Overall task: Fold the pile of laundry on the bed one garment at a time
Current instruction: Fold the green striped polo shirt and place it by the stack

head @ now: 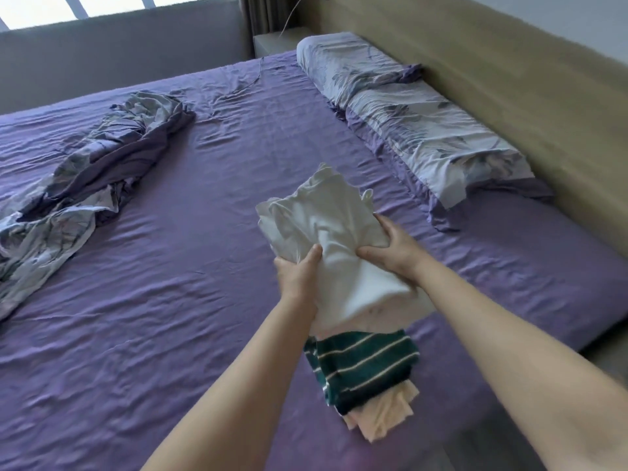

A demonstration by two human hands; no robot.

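White garment [331, 232]: bundled, held above the stack near the bed's right edge.
Left hand [299, 277]: closed on its near-left edge.
Right hand [390, 249]: closed on its right side.
Stack [367, 365]: striped and cream pieces look folded.
Bed [170, 300]: crumpled floral cloth [85, 171] at far left; whether it counts as laundry cannot be told.
Progress: judged well along.

Fingers [311, 256] of both hands are partly buried in the white garment [326, 226]. Beneath them, the cream garment [387, 416] is mostly covered by the striped garment [367, 365]. Both forearms run off the lower edge.
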